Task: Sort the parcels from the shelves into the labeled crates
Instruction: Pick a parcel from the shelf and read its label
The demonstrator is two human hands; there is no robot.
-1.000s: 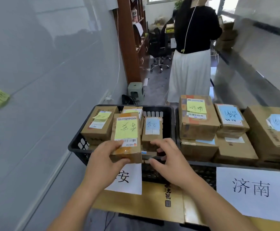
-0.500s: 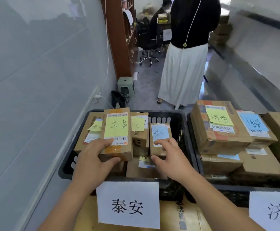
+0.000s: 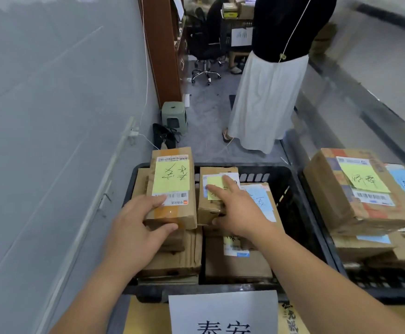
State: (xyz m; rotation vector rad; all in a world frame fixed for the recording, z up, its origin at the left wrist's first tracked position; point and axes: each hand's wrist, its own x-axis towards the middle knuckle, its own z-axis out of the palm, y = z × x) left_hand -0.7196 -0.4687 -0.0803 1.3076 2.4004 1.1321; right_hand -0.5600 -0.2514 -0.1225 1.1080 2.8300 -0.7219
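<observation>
A black crate [image 3: 300, 198] labelled with a white sign [image 3: 223, 312] holds several cardboard parcels. My left hand [image 3: 138, 227] grips the near end of a parcel with a yellow note [image 3: 172, 186], held over the crate's left side. My right hand [image 3: 235, 208] lies with straight fingers on a smaller parcel with a yellow note [image 3: 211, 203], thumb at its near side. A parcel with a blue note [image 3: 264, 201] lies just right of that hand.
A second crate to the right holds stacked parcels, the top one a large box with a yellow note [image 3: 358, 194]. A person in a white skirt [image 3: 266, 102] stands beyond the crates. A grey wall runs along the left; a small green stool [image 3: 173, 116] stands by it.
The view has moved in over the crate. My left hand carried the yellow-note parcel further in over the left side. My right hand slid from the blue-note parcel onto the smaller yellow-note parcel.
</observation>
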